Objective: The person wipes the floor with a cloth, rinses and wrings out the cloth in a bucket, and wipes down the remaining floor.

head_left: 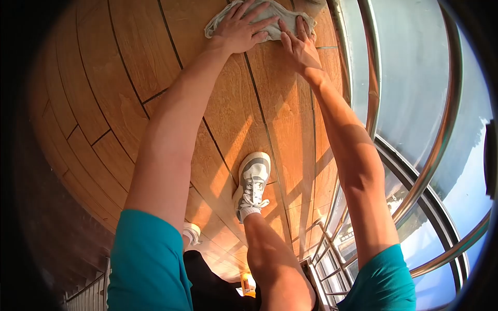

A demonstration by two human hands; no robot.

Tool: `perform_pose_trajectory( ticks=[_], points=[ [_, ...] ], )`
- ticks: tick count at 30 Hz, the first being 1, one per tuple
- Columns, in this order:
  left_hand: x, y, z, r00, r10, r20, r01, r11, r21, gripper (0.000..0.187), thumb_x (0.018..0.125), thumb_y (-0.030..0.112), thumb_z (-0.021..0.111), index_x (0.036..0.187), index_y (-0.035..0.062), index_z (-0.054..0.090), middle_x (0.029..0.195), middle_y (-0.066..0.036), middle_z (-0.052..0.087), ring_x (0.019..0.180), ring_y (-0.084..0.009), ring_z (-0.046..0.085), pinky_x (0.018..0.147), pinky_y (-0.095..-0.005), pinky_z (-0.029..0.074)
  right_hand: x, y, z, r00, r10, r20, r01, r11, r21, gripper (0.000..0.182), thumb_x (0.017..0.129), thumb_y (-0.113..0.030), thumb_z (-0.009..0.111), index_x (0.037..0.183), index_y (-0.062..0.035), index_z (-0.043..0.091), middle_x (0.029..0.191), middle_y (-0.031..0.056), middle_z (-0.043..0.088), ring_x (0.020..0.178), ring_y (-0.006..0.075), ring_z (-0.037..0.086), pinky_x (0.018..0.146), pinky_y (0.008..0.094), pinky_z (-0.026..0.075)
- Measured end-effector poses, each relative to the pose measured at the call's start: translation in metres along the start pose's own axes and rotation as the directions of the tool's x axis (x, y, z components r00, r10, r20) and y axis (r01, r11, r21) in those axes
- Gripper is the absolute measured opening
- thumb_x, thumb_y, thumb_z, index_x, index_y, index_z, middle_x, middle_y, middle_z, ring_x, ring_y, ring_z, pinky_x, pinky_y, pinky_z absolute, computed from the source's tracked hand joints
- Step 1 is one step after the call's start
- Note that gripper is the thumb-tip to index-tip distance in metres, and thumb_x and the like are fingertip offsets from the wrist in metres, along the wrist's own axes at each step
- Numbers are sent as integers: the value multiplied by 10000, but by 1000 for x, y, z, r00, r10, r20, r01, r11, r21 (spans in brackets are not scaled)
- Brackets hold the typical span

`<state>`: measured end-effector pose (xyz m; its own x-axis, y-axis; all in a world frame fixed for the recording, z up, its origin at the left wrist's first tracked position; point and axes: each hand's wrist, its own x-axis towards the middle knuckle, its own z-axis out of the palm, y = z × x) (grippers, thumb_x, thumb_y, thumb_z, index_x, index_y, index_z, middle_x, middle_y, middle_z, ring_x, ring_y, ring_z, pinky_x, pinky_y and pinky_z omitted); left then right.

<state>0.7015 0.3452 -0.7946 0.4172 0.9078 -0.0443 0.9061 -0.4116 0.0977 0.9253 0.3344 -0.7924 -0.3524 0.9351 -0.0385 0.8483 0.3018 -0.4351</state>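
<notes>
A pale grey cloth (277,11) lies spread and wrinkled on the wood-look plank floor (140,46) at the top of the view. My left hand (243,28) presses flat on the cloth's left part, fingers spread. On the cloth's right end rests my right hand (301,45), its fingers stretched out and slightly apart. Both arms reach forward from teal sleeves. The cloth's far edge is cut off by the frame.
Curved metal rails (371,67) run along the right, in front of glass panes (410,57). My white and grey shoe (254,176) stands on the planks below the hands. Behind my legs is a small orange-yellow object (248,284).
</notes>
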Motion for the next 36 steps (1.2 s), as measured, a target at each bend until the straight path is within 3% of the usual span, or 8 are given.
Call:
perform_pose_trajectory(
  ticks=[2, 3, 10, 18, 24, 27, 30, 36],
  points=[
    [-4, -3, -6, 985, 121, -125, -143, 972, -187, 603, 1016, 440, 537, 1564, 209, 440, 1678, -134, 282, 1556, -400, 176, 1254, -543, 164, -5, -14, 1, 997, 63, -43, -63, 998, -6, 479, 1080, -451, 410, 1533, -323, 495, 1654, 246, 268, 1537, 410, 235, 1243, 555, 190],
    [-12, 8, 8, 996, -8, -84, 9, 1000, 14, 539, 1070, 499, 422, 1594, 471, 299, 1716, 73, 176, 1586, -246, 103, 1289, -462, 122, -19, -14, 9, 996, 31, -81, -27, 999, 46, 481, 1078, -456, 413, 1526, -308, 508, 1654, 246, 268, 1535, 410, 237, 1240, 566, 187],
    [-200, 57, -2, 999, -12, -40, 0, 958, -286, 598, 1019, 403, 574, 1583, 396, 376, 1680, 4, 274, 1552, -318, 198, 1246, -517, 225, -169, -97, 29, 995, 25, 92, -28, 999, 36, 445, 1064, -310, 463, 1499, -269, 544, 1656, 244, 266, 1539, 426, 229, 1219, 626, 197],
    [-393, 57, -2, 959, -254, 128, 282, 901, -330, 669, 977, 403, 637, 1590, 377, 371, 1675, -4, 285, 1544, -325, 226, 1235, -511, 246, -234, -211, 57, 897, -193, 397, 163, 981, 107, 477, 1064, -323, 487, 1531, -231, 514, 1684, 234, 179, 1557, 419, 178, 1227, 628, 161],
    [-372, -62, -20, 967, -249, 47, 251, 915, -317, 641, 1017, 436, 573, 1607, 389, 327, 1699, 30, 239, 1558, -305, 206, 1254, -488, 245, -132, -270, 91, 914, -272, 300, 276, 961, 29, 469, 1068, -331, 475, 1525, -238, 526, 1684, 238, 181, 1556, 435, 173, 1201, 664, 179],
    [-329, -163, -13, 943, -329, -49, 320, 938, -135, 571, 1063, 497, 459, 1607, 400, 314, 1710, 43, 199, 1572, -301, 162, 1267, -478, 228, -23, -306, 130, 929, -342, 140, 347, 938, -14, 454, 1086, -376, 418, 1514, -282, 535, 1664, 237, 235, 1554, 418, 188, 1192, 673, 206],
    [-290, -240, -5, 881, -462, -98, 467, 884, 32, 542, 1084, 525, 386, 1608, 419, 299, 1717, 53, 173, 1578, -293, 136, 1271, -471, 214, 84, -342, 160, 924, -324, 203, 347, 934, -87, 491, 1092, -455, 338, 1550, -332, 465, 1679, 211, 213, 1560, 386, 177, 1194, 688, 201],
    [-320, -209, 0, 819, -567, -90, 564, 824, -59, 524, 1085, 529, 367, 1598, 443, 304, 1714, 59, 167, 1583, -273, 99, 1285, -473, 152, 56, -348, 171, 897, -396, 193, 424, 896, -131, 499, 1092, -459, 331, 1552, -311, 456, 1673, 210, 225, 1557, 386, 180, 1185, 702, 213]
  ],
)
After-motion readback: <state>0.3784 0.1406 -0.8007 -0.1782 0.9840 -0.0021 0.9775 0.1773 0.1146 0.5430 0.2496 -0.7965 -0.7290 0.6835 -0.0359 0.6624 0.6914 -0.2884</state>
